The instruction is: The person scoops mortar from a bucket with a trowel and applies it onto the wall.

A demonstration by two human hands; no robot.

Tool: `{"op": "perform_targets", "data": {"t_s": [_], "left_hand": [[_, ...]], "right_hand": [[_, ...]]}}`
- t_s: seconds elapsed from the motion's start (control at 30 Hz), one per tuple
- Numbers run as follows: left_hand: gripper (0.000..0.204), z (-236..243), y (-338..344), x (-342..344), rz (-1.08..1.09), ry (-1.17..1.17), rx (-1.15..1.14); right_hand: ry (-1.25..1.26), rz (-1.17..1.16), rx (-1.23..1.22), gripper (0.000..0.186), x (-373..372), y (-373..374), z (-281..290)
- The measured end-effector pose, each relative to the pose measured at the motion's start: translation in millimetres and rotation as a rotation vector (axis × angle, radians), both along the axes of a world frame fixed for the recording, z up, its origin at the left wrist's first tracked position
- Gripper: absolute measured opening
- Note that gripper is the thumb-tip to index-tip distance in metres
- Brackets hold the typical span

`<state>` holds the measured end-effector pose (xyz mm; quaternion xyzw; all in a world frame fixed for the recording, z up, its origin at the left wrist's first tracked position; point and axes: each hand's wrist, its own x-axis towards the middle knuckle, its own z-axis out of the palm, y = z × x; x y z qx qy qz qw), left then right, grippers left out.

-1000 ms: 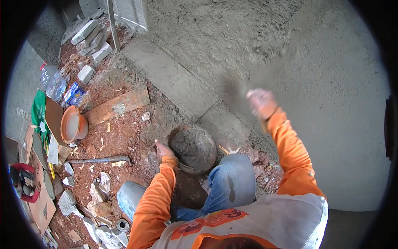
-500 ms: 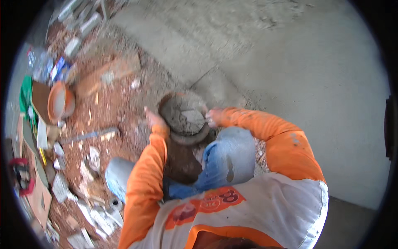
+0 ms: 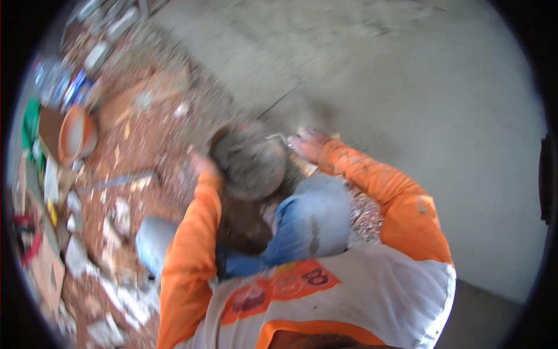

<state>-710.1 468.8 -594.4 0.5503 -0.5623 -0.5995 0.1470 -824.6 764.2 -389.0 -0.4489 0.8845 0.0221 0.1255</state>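
Note:
A round bucket of wet grey mortar (image 3: pixel 250 166) sits on the ground in front of my knees. My left hand (image 3: pixel 203 163) lies along the bucket's left side, fingers stretched out and blurred. Just past the right rim, my right hand (image 3: pixel 308 143) is closed round a trowel. The trowel's metal shank (image 3: pixel 278 137) shows at the rim, and a pale wooden handle seems to stick out below my fist. Motion blur keeps me from making out the blade.
Smooth grey cement (image 3: pixel 430 128) spreads ahead and to the right. On the reddish dirt at left are an orange bucket (image 3: pixel 77 136), a long metal bar (image 3: pixel 119 182), plastic bottles (image 3: pixel 53 81), cardboard and white scraps. Gravel (image 3: pixel 366 212) lies beside my right knee.
My right hand has moved up and a little right with the trowel. The pale blade seen over the mortar before no longer shows clearly. My left hand stays by the bucket; the view has shifted slightly.

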Motion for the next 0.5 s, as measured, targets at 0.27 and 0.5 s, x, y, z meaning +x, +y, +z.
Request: {"op": "perform_targets", "data": {"t_s": [0.27,0.5], "left_hand": [[0.085,99.4,31.5,-20.7,0.116,-0.082,0.041],[0.088,103.4,34.4,-28.8,0.083,-0.163,0.022]], "right_hand": [[0.209,-0.645,0.203,0.032,-81.0,132.1,96.3],[-0.503,-0.966,-0.05,0.035,-100.5,147.7,197.8]]}}
